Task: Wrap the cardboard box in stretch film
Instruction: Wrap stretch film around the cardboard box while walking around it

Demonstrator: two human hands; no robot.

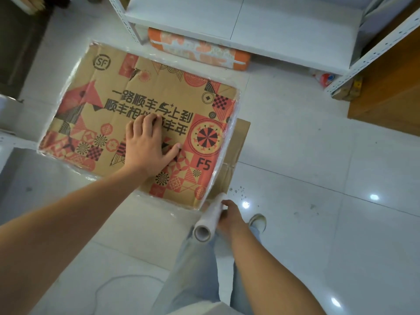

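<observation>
SF cardboard box (141,114) lies on floor, film-sheathed; stiff, slippery. Left hand (147,144) presses flat, open. Right hand (229,215) grip closed on stretch film roll (208,220) at near corner; light, best held mid-tube.

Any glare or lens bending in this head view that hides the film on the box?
Head view: ceiling lights make bright glare spots on the floor tiles; wide-angle bending curves the shelf edges; the film shows only as a pale sheen along the cardboard box edges; the film roll in the right hand is slightly soft.
</observation>
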